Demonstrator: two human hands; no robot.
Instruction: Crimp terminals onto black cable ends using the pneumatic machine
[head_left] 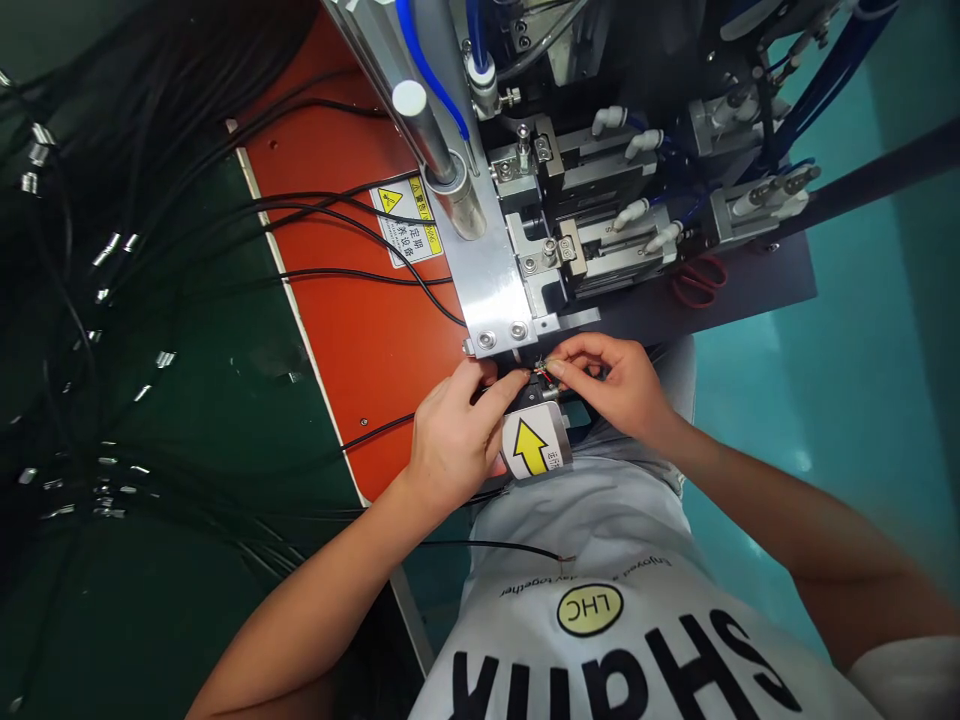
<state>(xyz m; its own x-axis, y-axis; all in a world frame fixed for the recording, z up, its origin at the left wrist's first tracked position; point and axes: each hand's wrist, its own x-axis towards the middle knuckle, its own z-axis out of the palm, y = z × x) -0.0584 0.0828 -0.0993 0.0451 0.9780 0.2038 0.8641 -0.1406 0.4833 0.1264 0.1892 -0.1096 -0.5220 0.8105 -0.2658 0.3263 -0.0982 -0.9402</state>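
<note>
Pinching thin wires [545, 375] in right hand [624, 388]; left hand [452, 425] grip unclear; loose hold could misalign ends.

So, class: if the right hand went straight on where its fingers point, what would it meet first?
Beyond the thin wires it pinches, the right hand would probably meet the left hand first, though depth is unclear.

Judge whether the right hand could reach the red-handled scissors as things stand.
Probably yes: nothing visible lies between the right hand and the scissors on the dark surface, though its fingers are at small wires.
</note>
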